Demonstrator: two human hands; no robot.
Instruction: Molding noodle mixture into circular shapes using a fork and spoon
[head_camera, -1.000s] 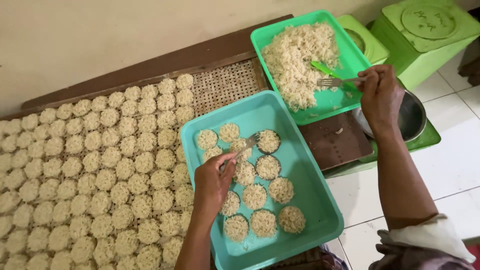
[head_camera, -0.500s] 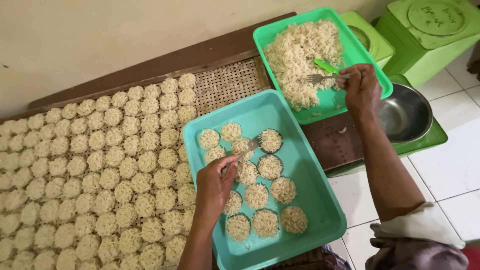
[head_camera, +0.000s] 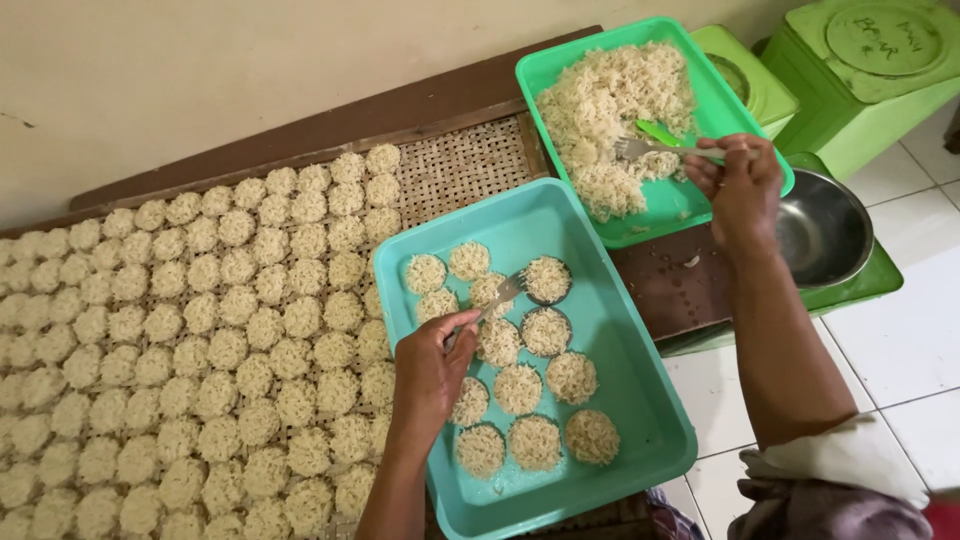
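Note:
My left hand (head_camera: 432, 365) grips a metal fork (head_camera: 500, 297) whose tines rest among round noodle discs (head_camera: 545, 332) lying in a teal tray (head_camera: 640, 400). My right hand (head_camera: 738, 180) holds a second fork (head_camera: 645, 149) with its tines in a heap of loose noodles (head_camera: 612, 110) inside a green tray (head_camera: 672, 204). A small green scoop (head_camera: 657, 131) lies on the heap just beyond that fork.
A woven bamboo rack (head_camera: 470, 160) at the left carries several rows of noodle discs (head_camera: 200, 330). A steel bowl (head_camera: 825, 230) sits to the right on a green board. Green plastic containers (head_camera: 870, 70) stand at the back right on a white tiled floor (head_camera: 900, 350).
My right hand has drawn its fork left into the noodle heap in the green tray. My left hand has stayed over the teal tray with its fork.

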